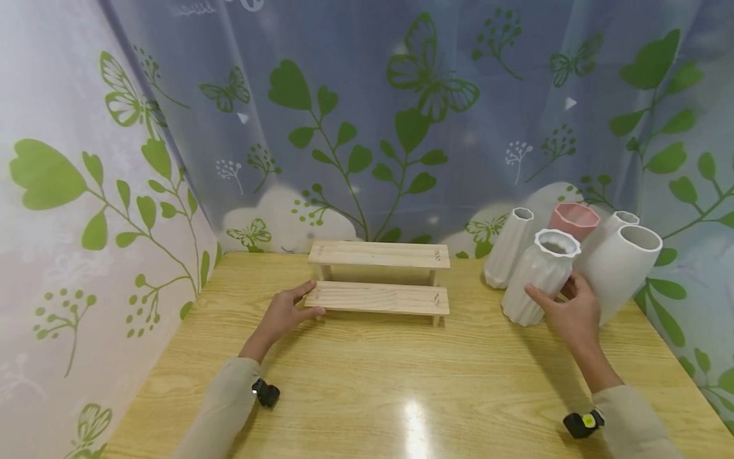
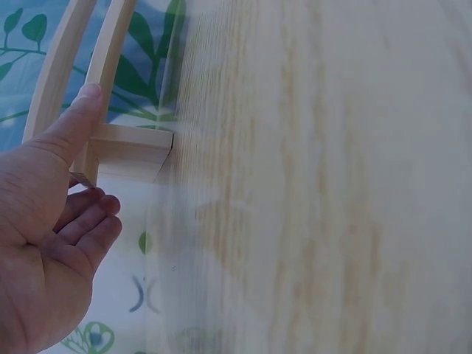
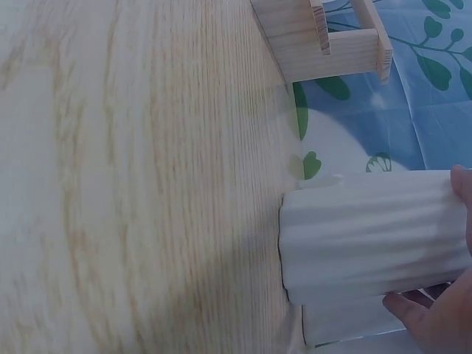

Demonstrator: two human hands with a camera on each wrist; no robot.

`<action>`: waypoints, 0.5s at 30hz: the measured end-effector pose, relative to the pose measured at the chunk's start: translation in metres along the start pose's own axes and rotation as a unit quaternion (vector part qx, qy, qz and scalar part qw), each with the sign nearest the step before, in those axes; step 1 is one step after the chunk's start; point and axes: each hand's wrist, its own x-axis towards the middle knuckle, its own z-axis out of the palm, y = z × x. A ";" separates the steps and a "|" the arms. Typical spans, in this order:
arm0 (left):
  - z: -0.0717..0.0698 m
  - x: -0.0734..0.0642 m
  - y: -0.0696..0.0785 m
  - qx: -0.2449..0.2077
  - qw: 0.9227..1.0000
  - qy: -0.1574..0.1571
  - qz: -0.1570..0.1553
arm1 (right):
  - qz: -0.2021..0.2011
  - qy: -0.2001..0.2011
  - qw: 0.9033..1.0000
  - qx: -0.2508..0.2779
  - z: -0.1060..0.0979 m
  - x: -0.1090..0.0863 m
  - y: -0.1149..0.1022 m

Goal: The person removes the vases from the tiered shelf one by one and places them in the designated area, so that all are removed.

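A two-step wooden stand is at the back middle of the table. At its left end my left hand grips the lower step; in the left wrist view, the thumb lies along the board with the other fingers curled below. Over on the right, my right hand holds a white ribbed vase with a scalloped rim, thumb across its near side. The right wrist view shows the ribbed vase between the thumb and fingers, its base close to the tabletop; whether it touches cannot be told.
Around the held vase stand a slim white vase, a pink vase, a large smooth white vase and another white one partly hidden. A leaf-patterned curtain hangs behind the wooden table.
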 end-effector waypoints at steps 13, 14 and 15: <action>-0.003 0.001 0.001 0.021 1.000 -0.009 0.006 | 0.009 0.004 1.000 -0.012 -0.020 -0.021 -0.015; -0.003 0.001 0.001 0.021 1.000 -0.010 0.006 | 0.007 0.006 1.000 -0.012 -0.021 -0.023 -0.017; -0.003 0.000 0.001 0.022 1.000 -0.011 0.006 | 0.005 0.007 1.000 -0.011 -0.023 -0.026 -0.019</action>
